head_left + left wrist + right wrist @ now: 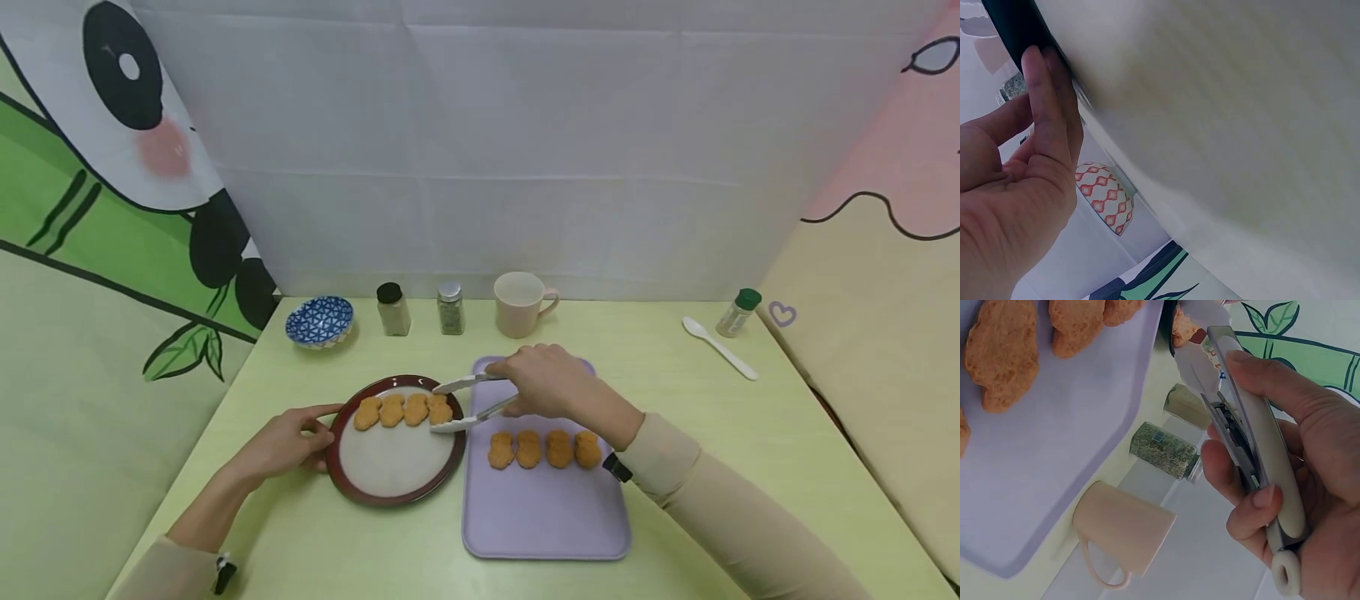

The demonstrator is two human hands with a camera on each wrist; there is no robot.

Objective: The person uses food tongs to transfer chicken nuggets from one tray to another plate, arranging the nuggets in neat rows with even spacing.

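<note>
My right hand (551,383) grips a pair of tongs (1275,462) with pale handles and white tips. The tips reach over the right rim of the round plate (397,471), one on either side of the rightmost nugget (439,410). That piece is the end one in a row of several brown nuggets on the plate. My left hand (281,442) holds the plate's dark red-brown rim at its left side; in the left wrist view, fingers (1047,112) lie against the dark edge. More nuggets (528,450) form a row on the lilac tray (543,521), below my right forearm.
Along the back stand a blue-patterned bowl (319,322), a black-capped shaker (393,310), a grey-capped herb jar (451,309) and a pale pink mug (517,307). At the far right, a white spoon (720,348) lies beside a green-capped jar (738,313). Printed cloth walls enclose the table.
</note>
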